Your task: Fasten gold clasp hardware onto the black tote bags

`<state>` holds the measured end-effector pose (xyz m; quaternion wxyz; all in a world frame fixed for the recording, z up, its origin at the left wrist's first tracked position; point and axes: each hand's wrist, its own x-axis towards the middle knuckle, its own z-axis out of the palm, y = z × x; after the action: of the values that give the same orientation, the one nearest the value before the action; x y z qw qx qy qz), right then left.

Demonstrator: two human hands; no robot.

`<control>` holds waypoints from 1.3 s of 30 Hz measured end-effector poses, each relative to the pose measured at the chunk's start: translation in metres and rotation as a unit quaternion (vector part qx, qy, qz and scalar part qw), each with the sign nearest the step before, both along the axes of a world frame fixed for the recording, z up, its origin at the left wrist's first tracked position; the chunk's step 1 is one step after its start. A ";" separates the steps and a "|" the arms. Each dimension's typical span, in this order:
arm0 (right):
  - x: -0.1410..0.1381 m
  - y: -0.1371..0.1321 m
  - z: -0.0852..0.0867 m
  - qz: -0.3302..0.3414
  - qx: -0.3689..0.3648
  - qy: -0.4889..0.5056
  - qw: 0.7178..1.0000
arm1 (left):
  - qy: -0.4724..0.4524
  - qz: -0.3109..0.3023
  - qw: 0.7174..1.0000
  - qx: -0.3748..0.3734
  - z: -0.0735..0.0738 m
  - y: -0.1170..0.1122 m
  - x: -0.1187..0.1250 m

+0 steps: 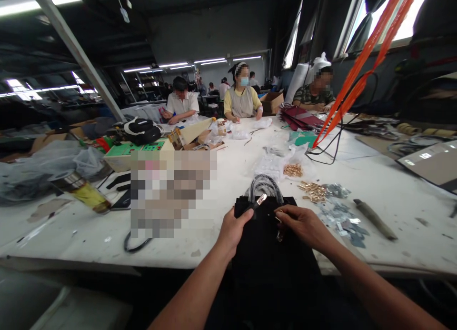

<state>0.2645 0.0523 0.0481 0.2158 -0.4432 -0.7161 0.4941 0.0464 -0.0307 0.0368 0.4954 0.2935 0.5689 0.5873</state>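
The black bag point(267, 263) stands at the near table edge, at 6 o'clock in view, with its long axis running away from the person toward 12 o'clock. The left hand point(233, 227) is closed on the bag's top rim at the 9 o'clock side, its thumb pressed across the rim just below the strap clasp point(261, 199). The right hand point(303, 223) is at the 3 o'clock side, fingertips pinched on what appears to be a metal fitting point(278, 220); the detail is too small to confirm. This fitting lies between both hands, nearer the right. Grey handles point(266, 183) rise beyond, at 12 o'clock. Gold clips point(314, 192) lie at 1 o'clock on the table point(392, 196). Co-workers point(242, 99) sit farther off at 12 o'clock.
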 end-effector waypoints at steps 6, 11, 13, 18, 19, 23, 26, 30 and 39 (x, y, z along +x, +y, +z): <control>-0.004 -0.008 -0.005 -0.082 0.055 0.049 0.994 | -0.195 -0.119 0.973 -0.018 0.004 -0.002 -0.007; -0.014 -0.009 -0.007 -0.115 -0.008 0.034 0.993 | -0.220 -0.118 0.967 -0.041 0.002 -0.003 -0.005; -0.016 -0.007 -0.009 -0.118 -0.019 0.031 0.992 | -0.215 -0.105 0.970 -0.041 -0.002 -0.002 -0.004; -0.023 -0.007 -0.014 -0.157 0.011 0.011 0.988 | -0.169 -0.119 0.978 -0.013 -0.009 -0.004 -0.003; -0.025 -0.008 -0.015 -0.161 0.018 0.005 0.987 | -0.153 -0.120 0.981 -0.010 -0.010 -0.005 -0.003; -0.030 -0.013 -0.019 -0.167 0.046 -0.013 0.985 | -0.087 -0.092 0.992 -0.007 -0.009 -0.006 -0.001; -0.029 -0.016 -0.021 -0.159 0.056 -0.021 0.985 | -0.041 -0.053 0.998 -0.022 -0.008 -0.005 0.001; -0.023 -0.015 -0.017 -0.131 0.075 -0.033 0.988 | -0.004 -0.022 0.999 -0.034 -0.010 -0.004 0.003; -0.010 -0.002 -0.009 -0.095 -0.024 -0.056 0.994 | -0.057 -0.021 0.998 -0.032 -0.014 -0.006 0.004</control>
<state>0.2542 0.0506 0.0392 0.2108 -0.5412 -0.6699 0.4626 0.0503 -0.0366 0.0233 0.5483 0.2553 0.5518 0.5742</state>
